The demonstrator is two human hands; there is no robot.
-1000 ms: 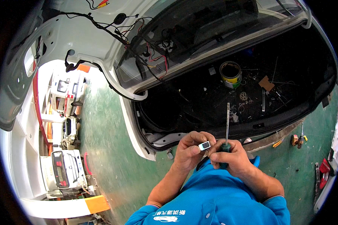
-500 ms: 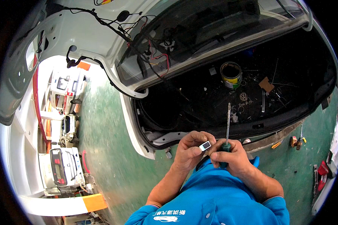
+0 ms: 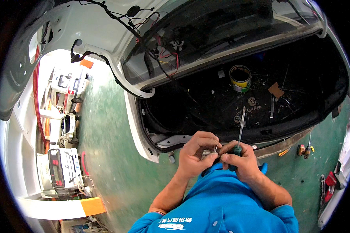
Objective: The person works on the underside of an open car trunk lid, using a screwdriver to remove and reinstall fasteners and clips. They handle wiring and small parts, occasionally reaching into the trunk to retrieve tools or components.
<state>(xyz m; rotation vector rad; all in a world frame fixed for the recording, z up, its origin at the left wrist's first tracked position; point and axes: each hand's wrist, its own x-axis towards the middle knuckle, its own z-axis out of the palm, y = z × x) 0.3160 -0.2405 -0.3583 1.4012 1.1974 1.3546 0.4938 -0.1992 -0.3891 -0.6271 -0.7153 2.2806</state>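
Between the thumb and fingers of my left hand point(image 3: 197, 153) is a small thin white piece point(image 3: 216, 148), seen nearly edge-on. My right hand point(image 3: 242, 160) is closed round the dark green handle of a screwdriver point(image 3: 242, 130); its long metal shaft points away from me over the trunk edge. The two hands are close together in front of my blue shirt, fingertips almost touching. Beyond them lies the open car trunk point(image 3: 217, 116) with its dark floor mat.
A yellow-labelled can point(image 3: 240, 79) stands in the trunk near a torn brown cardboard piece point(image 3: 276, 90) and scattered scraps. Loose wires point(image 3: 153, 50) hang from the raised lid at upper left. Tools point(image 3: 305, 149) lie on the green floor at right. Other vehicles point(image 3: 68, 167) are at left.
My left hand has turned the small white piece from showing its dark face to nearly edge-on. The screwdriver's tip has tilted to the right. The view has shifted slightly.
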